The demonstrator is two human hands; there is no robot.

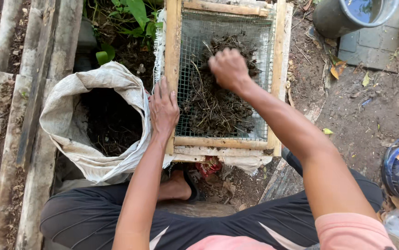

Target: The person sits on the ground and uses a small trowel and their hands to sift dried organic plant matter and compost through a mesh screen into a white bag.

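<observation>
So the right hand (229, 69) was clenched into the twiggy compost (218, 99) on the sieve's (174, 55) far side, while the left hand (163, 110), fingers flat, braced its left rail.

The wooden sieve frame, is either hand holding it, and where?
The left hand lies on the wooden sieve frame at its left rail, steadying it. The right hand presses into the pile of roots and soil on the mesh.

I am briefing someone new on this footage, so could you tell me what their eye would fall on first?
Most striking is the wooden-framed mesh sieve at top centre, heaped with dark twiggy compost. The right hand presses into that heap while the left hand rests on the frame's left rail. Just left of it, an open pale sack holds dark soil, and a grey bucket stands at top right.
</observation>
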